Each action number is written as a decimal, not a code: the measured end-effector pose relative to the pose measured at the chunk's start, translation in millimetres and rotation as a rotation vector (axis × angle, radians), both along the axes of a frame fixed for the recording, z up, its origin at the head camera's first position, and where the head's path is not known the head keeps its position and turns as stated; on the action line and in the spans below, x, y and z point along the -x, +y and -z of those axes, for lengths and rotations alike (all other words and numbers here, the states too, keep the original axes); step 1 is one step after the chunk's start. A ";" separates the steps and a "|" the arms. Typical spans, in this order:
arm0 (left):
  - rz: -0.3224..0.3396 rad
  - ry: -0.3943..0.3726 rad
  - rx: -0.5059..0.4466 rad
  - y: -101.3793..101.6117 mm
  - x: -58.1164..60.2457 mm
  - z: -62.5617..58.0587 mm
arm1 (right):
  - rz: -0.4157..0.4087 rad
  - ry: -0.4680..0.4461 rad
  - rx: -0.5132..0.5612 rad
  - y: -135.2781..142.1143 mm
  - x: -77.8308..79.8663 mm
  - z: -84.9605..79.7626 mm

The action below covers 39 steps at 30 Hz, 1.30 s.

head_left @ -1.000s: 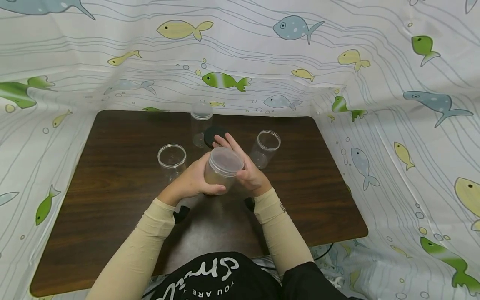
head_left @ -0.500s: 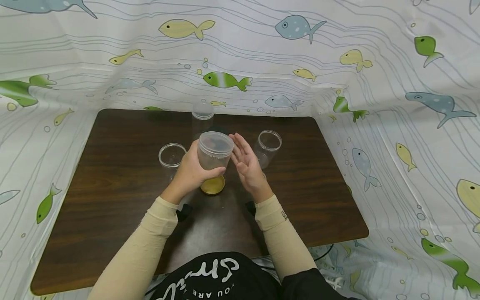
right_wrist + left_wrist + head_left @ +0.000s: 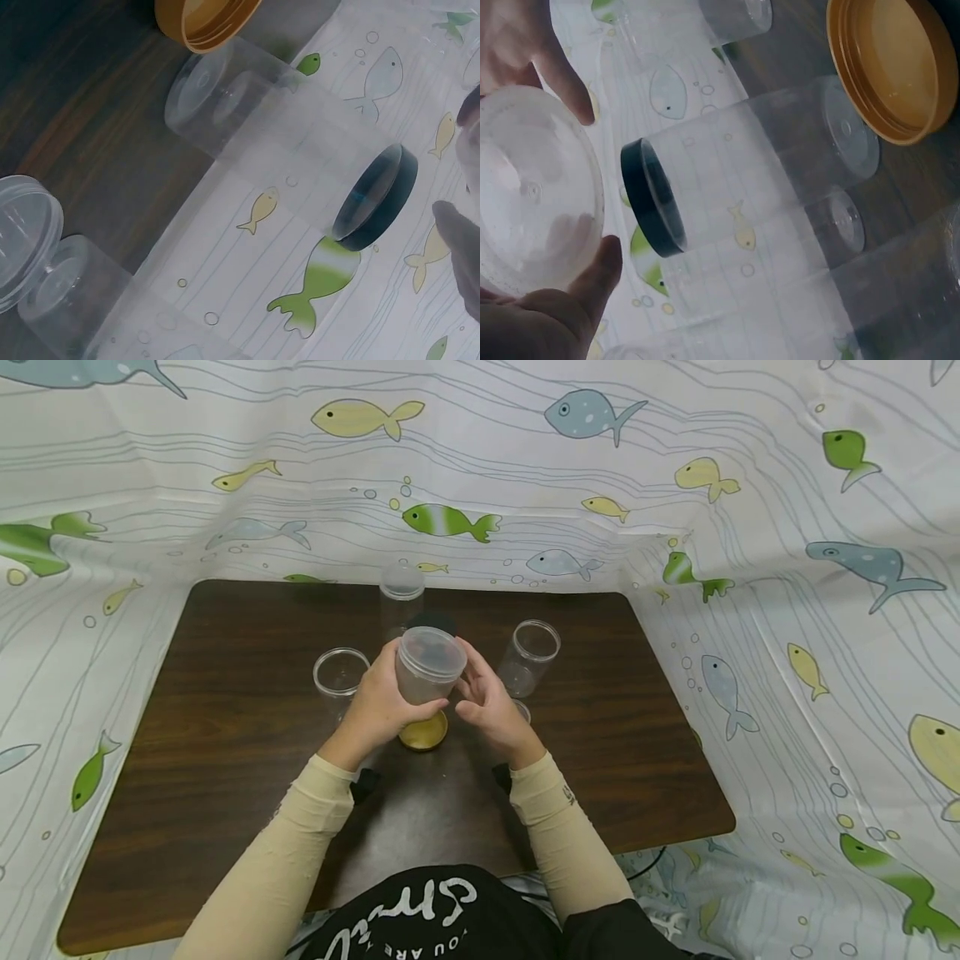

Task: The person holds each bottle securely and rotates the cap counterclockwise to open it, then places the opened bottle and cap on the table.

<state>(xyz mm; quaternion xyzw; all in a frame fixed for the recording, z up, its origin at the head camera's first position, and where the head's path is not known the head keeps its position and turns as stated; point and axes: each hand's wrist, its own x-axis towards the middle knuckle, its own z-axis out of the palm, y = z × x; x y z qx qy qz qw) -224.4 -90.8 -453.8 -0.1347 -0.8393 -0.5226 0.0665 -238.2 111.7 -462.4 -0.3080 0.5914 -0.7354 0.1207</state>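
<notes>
My left hand (image 3: pixel 371 702) grips a clear plastic jar (image 3: pixel 429 681) from the left, thumb across its near side. A translucent lid (image 3: pixel 432 652) tops the jar, which is raised above the table and slightly tilted. Beside the jar's right side is my right hand (image 3: pixel 491 702), its fingers lightly bent against or close to it, thumb standing off. In the left wrist view the round end of the held jar (image 3: pixel 536 187) shows between both hands. A gold lid (image 3: pixel 423 732) lies below the held jar; whether it sits on something is hidden. Part of the right thumb (image 3: pixel 457 251) enters the right wrist view.
Around the hands on the dark wooden table (image 3: pixel 615 760) stand clear jars: an open-topped one at left (image 3: pixel 341 672), another at right (image 3: pixel 534 652), and a translucent-lidded one behind (image 3: pixel 402 593). A jar has a dark lid (image 3: pixel 379 199). A fish-patterned sheet (image 3: pixel 480 460) surrounds the table.
The held jar has moved up and left from a second ago, uncovering the gold lid. My right hand came away from the jar half a second ago and has now bent its fingers beside it again.
</notes>
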 end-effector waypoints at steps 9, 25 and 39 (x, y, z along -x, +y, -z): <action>0.141 0.004 0.009 2.0 -2.6 -2.4 | 0.123 0.007 -0.037 -9.2 4.5 -5.7; 0.362 -0.092 -0.096 -5.3 -2.2 -0.5 | -0.253 0.039 0.069 2.9 24.2 -0.4; 0.181 -0.116 -0.111 -7.6 -1.8 -1.8 | 0.106 0.034 0.071 -0.3 8.6 1.9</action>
